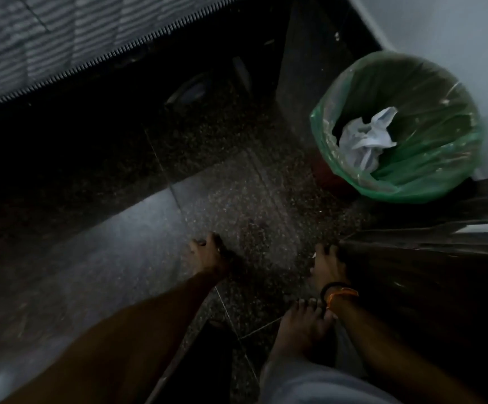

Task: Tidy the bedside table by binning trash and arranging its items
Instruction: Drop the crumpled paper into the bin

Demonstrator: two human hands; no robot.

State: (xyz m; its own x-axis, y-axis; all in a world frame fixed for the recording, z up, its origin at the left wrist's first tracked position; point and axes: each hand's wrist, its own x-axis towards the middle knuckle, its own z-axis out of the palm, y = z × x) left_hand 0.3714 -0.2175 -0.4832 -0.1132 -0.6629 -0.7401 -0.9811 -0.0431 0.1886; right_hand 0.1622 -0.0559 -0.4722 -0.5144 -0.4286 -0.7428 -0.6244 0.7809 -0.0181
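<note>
A bin lined with a green plastic bag (429, 182) stands on the floor at the upper right, with crumpled white trash (363, 138) lying inside it. The dark wooden bedside table (429, 263) fills the right edge, just below the bin. My left hand (207, 253) hangs over the speckled floor, well left of the bin; its fingers curl loosely, and in the dim light I cannot make out anything in it. My right hand (328, 266), with black and orange bands at the wrist, points fingers down by the table's near corner and holds nothing.
The striped mattress edge of a bed (62, 53) crosses the upper left, with deep shadow under it. My bare foot (301, 325) stands on the speckled stone floor (251, 205). A pale wall (455, 30) rises behind the bin.
</note>
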